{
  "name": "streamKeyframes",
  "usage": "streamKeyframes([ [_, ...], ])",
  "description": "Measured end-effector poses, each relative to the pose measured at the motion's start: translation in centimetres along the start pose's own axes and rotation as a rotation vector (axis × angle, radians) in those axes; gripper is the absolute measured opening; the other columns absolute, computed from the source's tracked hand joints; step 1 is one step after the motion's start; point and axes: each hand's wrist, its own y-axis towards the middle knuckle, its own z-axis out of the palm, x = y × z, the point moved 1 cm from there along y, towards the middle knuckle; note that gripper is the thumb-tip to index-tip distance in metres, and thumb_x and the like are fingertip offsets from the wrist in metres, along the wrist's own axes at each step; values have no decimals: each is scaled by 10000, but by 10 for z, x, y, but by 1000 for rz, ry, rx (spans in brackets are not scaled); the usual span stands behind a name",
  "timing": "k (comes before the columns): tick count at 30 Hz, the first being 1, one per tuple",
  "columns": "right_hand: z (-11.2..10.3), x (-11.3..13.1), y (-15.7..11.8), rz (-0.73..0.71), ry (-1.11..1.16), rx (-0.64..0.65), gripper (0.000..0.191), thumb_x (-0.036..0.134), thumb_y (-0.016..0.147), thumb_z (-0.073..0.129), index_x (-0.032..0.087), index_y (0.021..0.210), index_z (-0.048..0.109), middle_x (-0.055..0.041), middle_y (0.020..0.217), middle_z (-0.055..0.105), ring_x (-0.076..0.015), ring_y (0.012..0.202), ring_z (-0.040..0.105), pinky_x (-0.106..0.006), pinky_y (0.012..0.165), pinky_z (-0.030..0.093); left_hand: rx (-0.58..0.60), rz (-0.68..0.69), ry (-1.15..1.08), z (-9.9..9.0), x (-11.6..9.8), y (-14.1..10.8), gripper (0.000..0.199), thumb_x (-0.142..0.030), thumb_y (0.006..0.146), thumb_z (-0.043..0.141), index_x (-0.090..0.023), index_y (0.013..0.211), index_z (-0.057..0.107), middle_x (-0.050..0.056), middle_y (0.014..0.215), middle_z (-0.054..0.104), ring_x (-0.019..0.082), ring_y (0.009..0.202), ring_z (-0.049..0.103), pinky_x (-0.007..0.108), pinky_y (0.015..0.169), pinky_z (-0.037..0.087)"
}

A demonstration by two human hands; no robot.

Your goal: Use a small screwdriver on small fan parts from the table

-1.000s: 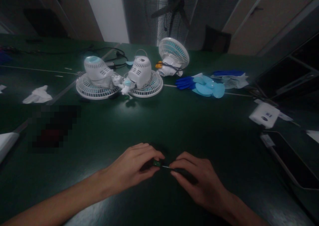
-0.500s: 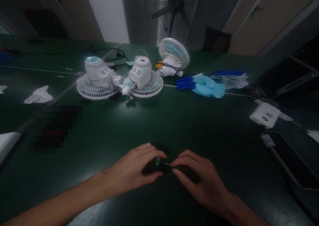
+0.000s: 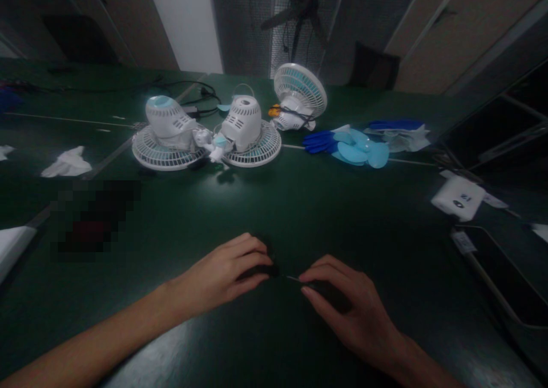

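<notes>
Near the front middle of the dark green table, my left hand (image 3: pixel 233 268) has its fingers curled round a small dark object (image 3: pixel 272 269), mostly hidden by the fingers. My right hand (image 3: pixel 349 305) holds a thin metal-tipped tool (image 3: pixel 293 278) between thumb and fingers, its tip pointing left toward the dark object. A small gap lies between the tip and that object. The tool's dark handle runs back into my right palm.
Two white fans (image 3: pixel 169 148) (image 3: pixel 252 142) lie face down at the back, beside a third fan (image 3: pixel 299 94). Light blue blades (image 3: pixel 359 148) and blue gloves (image 3: pixel 319 141) lie right of them. A white box (image 3: pixel 458 197) and a phone-like device (image 3: pixel 503 274) are at the right.
My left hand has moved slightly left and up with the dark object. My right hand has shifted a little to the right, and the tool tip now stands farther from the object.
</notes>
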Motion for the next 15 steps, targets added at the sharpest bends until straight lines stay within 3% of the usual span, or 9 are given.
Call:
streamKeyframes([
  [5,-1,0,0,5,2,11,131,192,1015,621,237,1125,676,-41,990,712,-174,844,716,-297,714,566,-122,-101,188,-36,40,-4,283,-300,1061,539,-228,1293,685,100,1253,645,228,1161,618,391,1008,540],
  [10,-1,-2,0,7,-5,11,128,203,1018,612,236,1122,679,-45,994,711,-175,843,715,-293,714,575,-272,-300,351,-83,88,-25,367,-447,1037,541,-197,1238,720,110,1240,661,257,1123,639,406,1008,535],
  [15,0,-3,0,-2,18,24,150,193,1022,617,249,1152,667,-35,1005,707,-168,857,716,-285,717,571,-362,-489,419,-111,110,-46,428,-514,996,557,-187,1215,725,118,1254,667,279,1121,634,367,951,533],
])
